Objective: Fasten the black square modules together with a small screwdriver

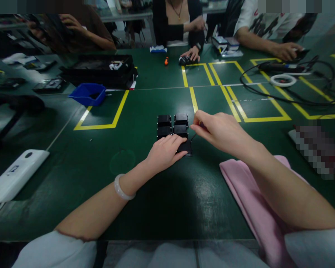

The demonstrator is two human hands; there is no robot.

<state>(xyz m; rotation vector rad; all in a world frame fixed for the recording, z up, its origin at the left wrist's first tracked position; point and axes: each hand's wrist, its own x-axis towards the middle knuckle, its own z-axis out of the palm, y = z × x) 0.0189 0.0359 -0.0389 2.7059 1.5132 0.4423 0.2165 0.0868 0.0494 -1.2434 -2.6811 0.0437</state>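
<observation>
Small black box-shaped parts with bright metal dots along their sides lie in two columns on the green table, near the middle. My left hand is laid over the nearest ones, thumb and forefinger on either side of a black part; its fingers cover the lower left of the group. Just right of the group, my right hand is closed in a pinch round a thin dark rod-like tool. The tool slants down to the right edge of that part. Its handle is hidden in my fingers.
A pink cloth lies under my right forearm. At left are a white device, a blue bin and black trays. Black cables loop at right. Several people sit across the table, one hand on a dark object.
</observation>
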